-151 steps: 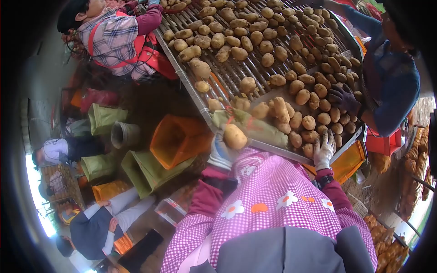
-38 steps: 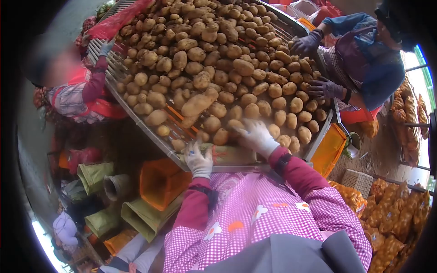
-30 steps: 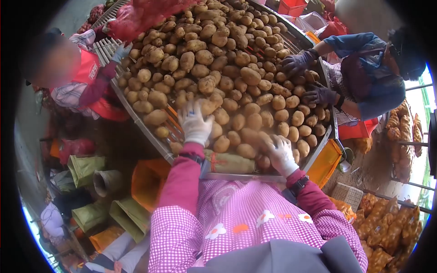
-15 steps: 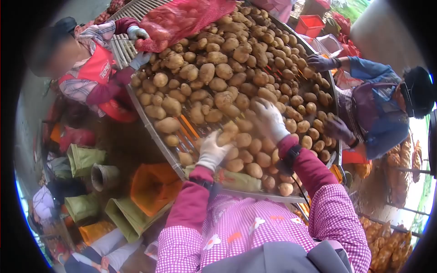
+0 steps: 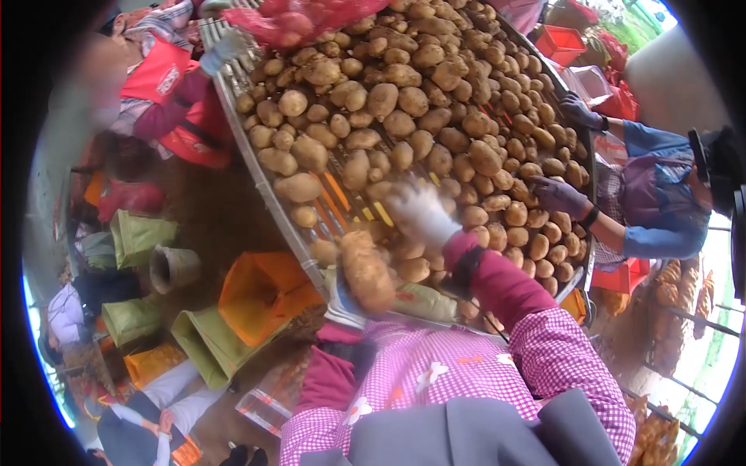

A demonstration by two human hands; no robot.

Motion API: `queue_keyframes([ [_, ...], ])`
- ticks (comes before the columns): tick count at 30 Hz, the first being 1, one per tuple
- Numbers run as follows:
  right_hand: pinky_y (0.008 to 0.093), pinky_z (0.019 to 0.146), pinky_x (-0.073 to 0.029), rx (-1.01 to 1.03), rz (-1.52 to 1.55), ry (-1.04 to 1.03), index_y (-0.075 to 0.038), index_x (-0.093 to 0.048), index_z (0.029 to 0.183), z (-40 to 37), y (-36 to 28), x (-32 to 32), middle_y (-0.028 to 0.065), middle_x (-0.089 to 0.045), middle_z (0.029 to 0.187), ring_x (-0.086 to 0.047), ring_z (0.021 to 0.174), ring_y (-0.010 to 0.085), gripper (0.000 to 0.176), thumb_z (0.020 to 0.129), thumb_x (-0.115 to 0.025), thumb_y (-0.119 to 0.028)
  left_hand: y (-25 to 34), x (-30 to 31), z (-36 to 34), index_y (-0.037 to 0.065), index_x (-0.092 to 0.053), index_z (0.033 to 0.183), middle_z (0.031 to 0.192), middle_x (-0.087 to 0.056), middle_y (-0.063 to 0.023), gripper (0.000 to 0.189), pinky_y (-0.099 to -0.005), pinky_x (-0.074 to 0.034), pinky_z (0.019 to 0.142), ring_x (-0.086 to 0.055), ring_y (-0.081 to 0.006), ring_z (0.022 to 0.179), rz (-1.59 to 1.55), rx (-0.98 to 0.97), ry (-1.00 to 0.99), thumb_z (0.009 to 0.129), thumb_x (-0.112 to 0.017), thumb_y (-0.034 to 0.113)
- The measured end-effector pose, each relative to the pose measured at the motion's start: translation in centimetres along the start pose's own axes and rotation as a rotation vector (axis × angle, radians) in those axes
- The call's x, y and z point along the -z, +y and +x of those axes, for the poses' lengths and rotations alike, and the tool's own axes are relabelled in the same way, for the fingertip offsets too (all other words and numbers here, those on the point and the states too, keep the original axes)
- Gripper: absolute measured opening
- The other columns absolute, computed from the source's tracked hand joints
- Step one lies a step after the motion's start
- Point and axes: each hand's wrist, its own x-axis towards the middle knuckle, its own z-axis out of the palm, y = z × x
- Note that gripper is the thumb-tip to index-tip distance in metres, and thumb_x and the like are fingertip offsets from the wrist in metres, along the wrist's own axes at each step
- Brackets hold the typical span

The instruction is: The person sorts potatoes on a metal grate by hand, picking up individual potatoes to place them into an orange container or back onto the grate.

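Observation:
A large long potato (image 5: 365,272) lies against my left hand (image 5: 339,301) at the near edge of the sorting table. The white glove shows only in part beside and below the potato, and most of its fingers are hidden. My right hand (image 5: 422,211), also in a white glove, is over the slatted bars in the middle of the near part. Motion smears its fingers, and no potato can be made out in it. Many potatoes (image 5: 400,101) cover the table around and beyond it. Orange and yellow strips show between the bars at its left.
A co-worker in a red apron (image 5: 175,85) stands at the left, near a red mesh bag (image 5: 295,19). Another co-worker's gloved hand (image 5: 561,196) touches potatoes at the right. Green bags (image 5: 202,342), an orange bag (image 5: 264,299) and the table's metal rim (image 5: 268,194) are at the left.
My left hand has moved down toward my body, with the large potato now at it. My right hand has moved left and closer. The left co-worker's hands have moved away from the mesh bag's near end.

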Motion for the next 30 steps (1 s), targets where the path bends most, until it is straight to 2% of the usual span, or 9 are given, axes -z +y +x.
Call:
queue_keyframes([
  [3,0.0524,0.107,-0.047,-0.144,0.475,0.105,-0.012,-0.060,0.136,-4.4,-0.8,1.8,0.0161,-0.056,0.140,-0.052,0.132,0.0411,0.069,0.072,-0.085,-0.021,0.8,5.8,0.9,0.007,-0.055,0.138,0.124,-0.064,-0.0145,0.061,-0.0550,-0.054,0.098,-0.065,-0.0363,0.111,0.171,0.072,0.086,0.107,-0.043,0.058],
  [8,0.0435,0.109,-0.048,-0.170,0.589,0.011,-0.007,-0.061,0.137,-8.4,0.1,4.3,0.0166,-0.061,0.135,-0.058,0.127,0.0370,0.066,0.076,-0.082,-0.021,-0.8,3.9,-0.4,0.011,-0.053,0.141,0.121,-0.064,-0.0128,0.054,-0.0492,-0.055,0.098,-0.065,-0.0323,0.109,0.180,0.101,0.118,0.108,-0.044,0.053],
  [11,0.0330,0.108,-0.050,-0.634,1.472,-0.111,0.001,-0.057,0.140,-9.6,-0.9,8.6,0.0112,-0.064,0.137,-0.061,0.126,0.0228,0.061,0.087,-0.074,-0.024,-0.9,4.9,0.2,0.010,-0.053,0.142,0.125,-0.064,-0.0152,0.053,-0.0502,-0.054,0.101,-0.065,-0.0330,0.115,0.083,0.148,0.036,0.109,-0.045,0.051],
  [16,0.0377,0.108,-0.051,-0.532,1.679,0.237,0.000,-0.052,0.144,-10.6,-3.5,7.6,0.0142,-0.061,0.139,-0.061,0.126,0.0245,0.065,0.089,-0.072,-0.029,-2.3,3.0,0.2,0.004,-0.057,0.141,0.128,-0.065,-0.0204,0.051,-0.0524,-0.055,0.101,-0.066,-0.0378,0.116,-0.132,0.193,0.028,0.107,-0.049,0.042],
  [18,0.0377,0.109,-0.050,-0.634,1.900,0.280,0.000,-0.052,0.144,-10.3,-4.9,7.3,0.0143,-0.060,0.140,-0.061,0.127,0.0251,0.066,0.090,-0.072,-0.031,-2.1,1.6,0.2,0.003,-0.059,0.133,0.123,-0.066,-0.0180,0.046,-0.0499,-0.055,0.096,-0.066,-0.0352,0.110,0.588,0.039,-0.203,0.102,-0.055,0.036],
  [22,0.0430,0.109,-0.049,-0.212,1.506,-0.085,-0.001,-0.057,0.142,-8.9,-3.7,10.2,0.0163,-0.060,0.139,-0.061,0.127,0.0301,0.063,0.092,-0.072,-0.034,0.0,-0.7,-0.8,0.001,-0.065,0.118,0.113,-0.067,-0.0131,0.038,-0.0448,-0.055,0.087,-0.067,-0.0300,0.099,2.013,-0.368,-0.655,0.090,-0.066,0.025],
  [24,0.0458,0.109,-0.048,-0.231,0.985,0.123,-0.002,-0.059,0.140,-7.1,1.1,8.2,0.0201,-0.058,0.143,-0.059,0.129,0.0354,0.058,0.092,-0.072,-0.032,-0.2,-0.7,-1.2,0.002,-0.065,0.117,0.111,-0.067,-0.0112,0.037,-0.0432,-0.055,0.085,-0.066,-0.0276,0.097,2.372,-0.490,-0.714,0.087,-0.069,0.022],
  [28,0.0491,0.113,-0.044,-0.657,-0.036,0.368,-0.007,-0.053,0.146,-3.2,11.2,4.9,0.0217,-0.050,0.153,-0.052,0.137,0.0419,0.067,0.086,-0.077,-0.025,-2.5,-0.4,-1.7,0.006,-0.059,0.125,0.116,-0.064,-0.0084,0.042,-0.0420,-0.053,0.089,-0.063,-0.0233,0.101,2.414,-0.492,-0.520,0.088,-0.071,0.022],
  [30,0.0488,0.113,-0.043,-0.685,-0.071,0.189,-0.010,-0.045,0.155,-3.5,14.0,3.0,0.0216,-0.050,0.152,-0.047,0.142,0.0427,0.079,0.085,-0.080,-0.023,-1.9,3.8,-1.7,0.008,-0.055,0.130,0.118,-0.063,-0.0080,0.047,-0.0418,-0.053,0.092,-0.063,-0.0227,0.102,2.414,-0.551,-0.397,0.089,-0.072,0.025],
])
